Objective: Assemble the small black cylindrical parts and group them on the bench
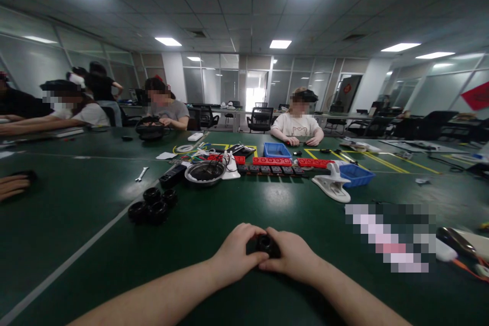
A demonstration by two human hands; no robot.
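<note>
A small black ring-shaped part [263, 240] with a hole in its top is between my hands, just above or on the green table. My left hand [239, 249] curls around its left side, fingers over the far edge and thumb at the front. From the right, my right hand [292, 254] wraps the same part, its thumb and fingers closed on it. Much of the part is hidden by my fingers. Several similar black ring-shaped parts [153, 205] are piled on the table to the left.
A metal bowl [205, 173] with black things inside stands beyond, beside a row of red sockets [272, 161]. Blue trays [277, 150], a white clamp stand [333, 186] and a wrench [141, 174] lie around. Co-workers sit across the table; another person's hand [14, 186] rests at left.
</note>
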